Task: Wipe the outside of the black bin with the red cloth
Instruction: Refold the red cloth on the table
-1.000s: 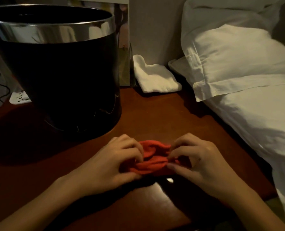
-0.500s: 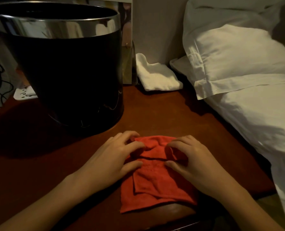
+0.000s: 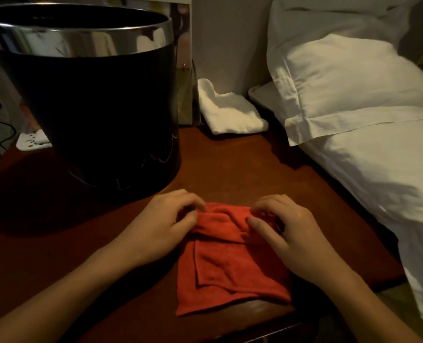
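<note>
The black bin (image 3: 99, 120), round with a shiny metal band round its rim, stands upright at the back left of the dark wooden table (image 3: 242, 167). In front of it the red cloth (image 3: 230, 266) lies partly folded near the table's front edge. My left hand (image 3: 163, 226) pinches the cloth's far left corner between thumb and fingers. My right hand (image 3: 287, 231) pinches the far right corner the same way. Both hands are a short way in front of the bin and do not touch it.
A folded white towel (image 3: 227, 110) lies at the back of the table. A bed with white sheets and a pillow (image 3: 349, 80) runs along the right side. A white power strip (image 3: 32, 141) and dark cables sit behind the bin on the left.
The cloth was a bunched wad between my hands a second ago. It now lies spread toward me, and my hands hold its far corners slightly wider apart.
</note>
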A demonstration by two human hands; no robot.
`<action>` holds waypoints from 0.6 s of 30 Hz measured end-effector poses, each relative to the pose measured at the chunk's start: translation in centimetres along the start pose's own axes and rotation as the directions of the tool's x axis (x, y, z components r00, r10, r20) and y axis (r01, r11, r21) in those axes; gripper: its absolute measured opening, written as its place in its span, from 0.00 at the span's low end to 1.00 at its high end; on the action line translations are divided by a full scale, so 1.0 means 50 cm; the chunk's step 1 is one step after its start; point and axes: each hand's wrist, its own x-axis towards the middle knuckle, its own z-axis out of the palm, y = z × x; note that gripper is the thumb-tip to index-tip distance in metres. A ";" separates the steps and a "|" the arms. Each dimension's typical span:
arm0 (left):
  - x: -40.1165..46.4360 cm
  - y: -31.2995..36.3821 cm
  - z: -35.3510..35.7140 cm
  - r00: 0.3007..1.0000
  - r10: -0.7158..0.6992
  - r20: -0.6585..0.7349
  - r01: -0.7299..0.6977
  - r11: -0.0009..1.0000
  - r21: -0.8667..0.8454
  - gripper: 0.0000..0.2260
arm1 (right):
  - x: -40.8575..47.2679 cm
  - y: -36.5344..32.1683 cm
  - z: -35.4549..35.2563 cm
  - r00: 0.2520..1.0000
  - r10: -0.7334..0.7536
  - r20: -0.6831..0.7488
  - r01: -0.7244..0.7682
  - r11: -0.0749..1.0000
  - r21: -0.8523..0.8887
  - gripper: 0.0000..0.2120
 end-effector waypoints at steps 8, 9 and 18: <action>0.019 0.006 0.024 0.971 -0.146 0.189 0.052 0.901 0.430 0.34 | 0.015 0.019 0.011 0.965 0.186 0.183 -0.137 0.959 -0.248 0.33; 0.027 0.005 0.027 0.961 -0.196 0.194 0.084 0.879 0.470 0.32 | 0.021 0.018 0.010 0.965 0.187 0.184 -0.142 0.962 -0.233 0.28; 0.083 0.010 -0.028 0.986 -0.157 0.051 0.165 0.957 -0.238 0.12 | 0.072 -0.002 -0.019 0.984 0.174 0.025 -0.167 0.879 0.447 0.11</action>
